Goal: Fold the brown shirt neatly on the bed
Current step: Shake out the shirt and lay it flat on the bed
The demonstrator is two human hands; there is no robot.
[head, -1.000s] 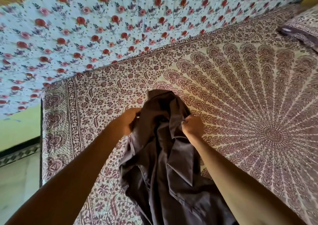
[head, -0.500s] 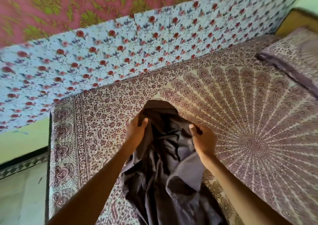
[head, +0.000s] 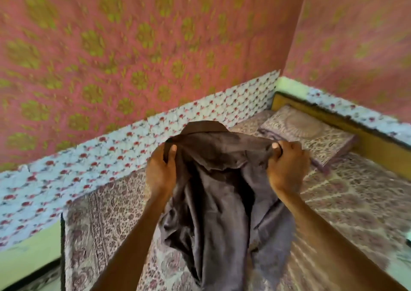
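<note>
I hold the brown shirt [head: 218, 193] up in front of me, above the bed [head: 347, 204]. My left hand [head: 160, 170] pinches one shoulder of it, thumb on the near face and fingers hidden behind the cloth. My right hand [head: 287, 168] is closed in a fist around the other shoulder. The collar [head: 205, 127] stands up between my hands, and the rest of the shirt hangs down in loose folds between my forearms; I cannot tell whether its lower end touches the bed. A patterned bedspread [head: 104, 224] covers the bed. A pillow [head: 311, 135] in a matching print lies at the far right end, just beyond my right hand. A band of floral tiles [head: 93, 168] runs along the pink patterned wall [head: 133, 46] behind the bed.
</note>
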